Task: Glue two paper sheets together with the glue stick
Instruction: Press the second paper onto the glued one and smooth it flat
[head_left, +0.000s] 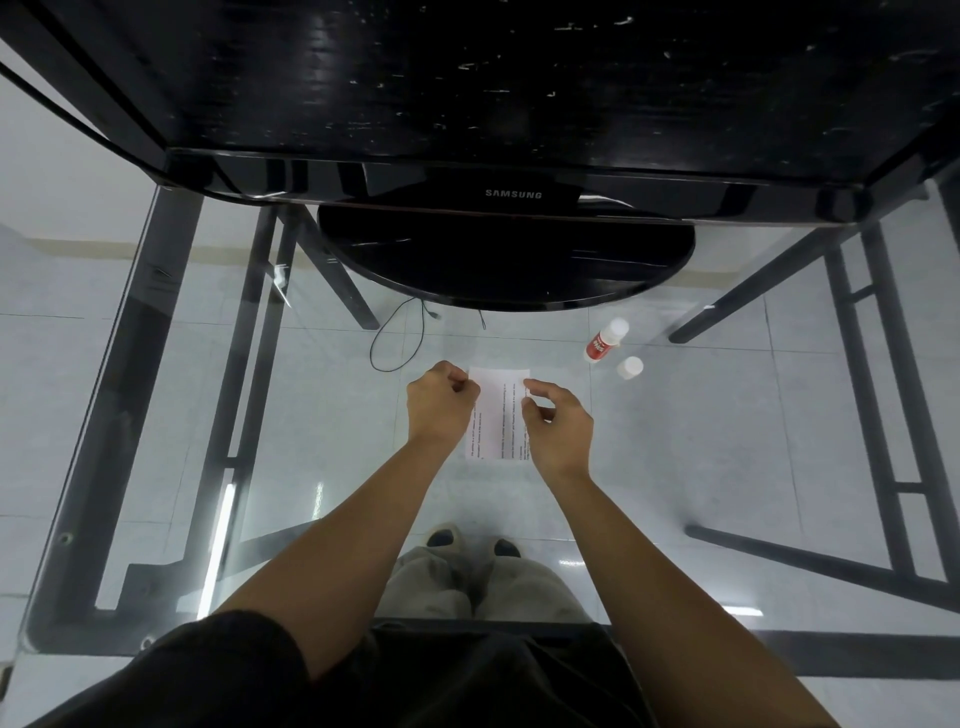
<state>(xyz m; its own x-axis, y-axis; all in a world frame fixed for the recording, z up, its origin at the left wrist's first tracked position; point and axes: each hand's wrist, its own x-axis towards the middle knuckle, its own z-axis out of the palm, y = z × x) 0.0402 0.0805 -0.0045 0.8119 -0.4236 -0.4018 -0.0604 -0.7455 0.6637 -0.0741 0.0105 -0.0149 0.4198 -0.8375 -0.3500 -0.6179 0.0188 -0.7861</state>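
Observation:
A small white paper sheet (500, 410) with printed text lies on the glass table in front of me. My left hand (440, 408) pinches its upper left corner with curled fingers. My right hand (557, 427) pinches its upper right edge between thumb and forefinger. Both hands cover the sheet's sides, so I cannot tell whether a second sheet lies under it. The glue stick (605, 340), red label and white body, lies uncapped to the right beyond the paper. Its white cap (629, 367) stands beside it.
A black Samsung monitor (511, 194) on a round base (506, 262) stands just behind the paper. The glass table (332, 415) has a black metal frame (140, 332). A thin black cable (400, 338) loops left of the paper. My legs and shoes show through the glass.

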